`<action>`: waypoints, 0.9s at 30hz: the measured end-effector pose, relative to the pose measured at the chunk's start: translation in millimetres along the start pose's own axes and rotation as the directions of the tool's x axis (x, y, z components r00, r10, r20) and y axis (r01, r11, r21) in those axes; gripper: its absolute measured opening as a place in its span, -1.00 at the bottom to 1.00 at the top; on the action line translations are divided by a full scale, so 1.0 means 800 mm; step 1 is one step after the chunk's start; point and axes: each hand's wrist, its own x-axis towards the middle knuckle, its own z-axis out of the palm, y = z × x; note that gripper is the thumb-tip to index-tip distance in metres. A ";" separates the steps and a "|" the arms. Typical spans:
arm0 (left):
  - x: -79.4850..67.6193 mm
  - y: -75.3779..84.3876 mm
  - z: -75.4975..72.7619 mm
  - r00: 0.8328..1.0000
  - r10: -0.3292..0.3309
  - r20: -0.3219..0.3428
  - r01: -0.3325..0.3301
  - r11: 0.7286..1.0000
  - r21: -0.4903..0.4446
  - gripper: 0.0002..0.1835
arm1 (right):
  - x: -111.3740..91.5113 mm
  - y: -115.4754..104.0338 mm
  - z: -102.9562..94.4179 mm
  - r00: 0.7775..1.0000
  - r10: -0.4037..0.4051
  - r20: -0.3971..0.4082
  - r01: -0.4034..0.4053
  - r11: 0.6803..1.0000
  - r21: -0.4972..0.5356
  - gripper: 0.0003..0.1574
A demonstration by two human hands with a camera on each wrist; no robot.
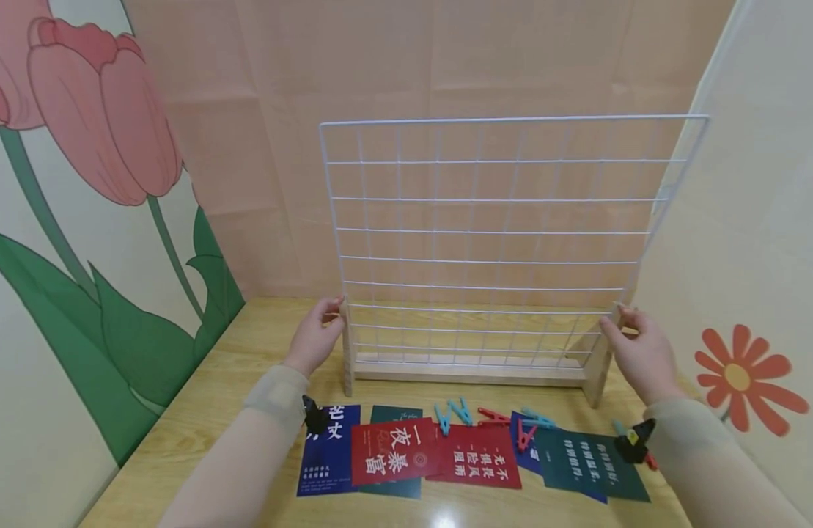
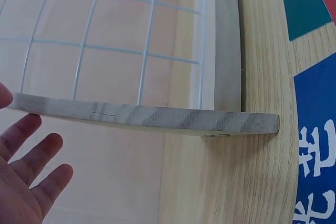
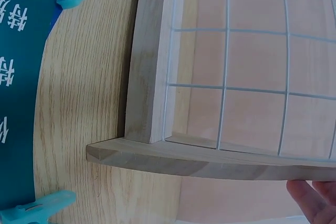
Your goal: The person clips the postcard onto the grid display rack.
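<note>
A white wire grid (image 1: pixel 512 119) stands upright in a wooden base (image 1: pixel 468 372) with a board at each end. My left hand (image 1: pixel 316 337) is at the top of the left end board (image 1: pixel 348 359), thumb and index finger on either side of its edge. In the left wrist view the other fingers (image 2: pixel 39 157) are spread off the wood. At the opposite end, my right hand (image 1: pixel 644 356) pinches the top of the right end board (image 1: pixel 599 374). Only a few of its fingertips (image 3: pixel 302 192) show in the right wrist view, against the board's outer face.
In front of the rack lie overlapping printed cards: a blue card (image 1: pixel 327 469), a red card (image 1: pixel 479 466) and a green card (image 1: pixel 561 458) among them. Several small clothespins, such as a blue clothespin (image 1: pixel 442 419) and a red clothespin (image 1: pixel 526 436), lie around them. Printed walls enclose the table.
</note>
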 end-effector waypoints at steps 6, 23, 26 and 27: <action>0.000 -0.004 -0.003 1.000 0.005 -0.013 -0.005 1.000 0.012 -0.65 | -0.005 -0.005 0.002 1.000 -0.006 0.006 0.006 1.000 0.002 0.01; -0.004 -0.010 -0.017 1.000 0.005 -0.018 -0.005 1.000 -0.001 -0.61 | -0.014 -0.016 0.011 0.999 -0.041 -0.010 0.041 0.999 -0.001 -0.05; -0.005 -0.011 -0.019 1.000 -0.005 -0.013 0.005 1.000 0.005 -0.60 | -0.014 -0.016 0.012 0.997 -0.068 -0.026 0.067 0.998 -0.013 -0.09; -0.005 -0.012 -0.020 1.000 -0.007 -0.013 0.008 1.000 0.008 -0.60 | -0.015 -0.016 0.013 0.997 -0.072 -0.030 0.072 0.997 -0.016 -0.10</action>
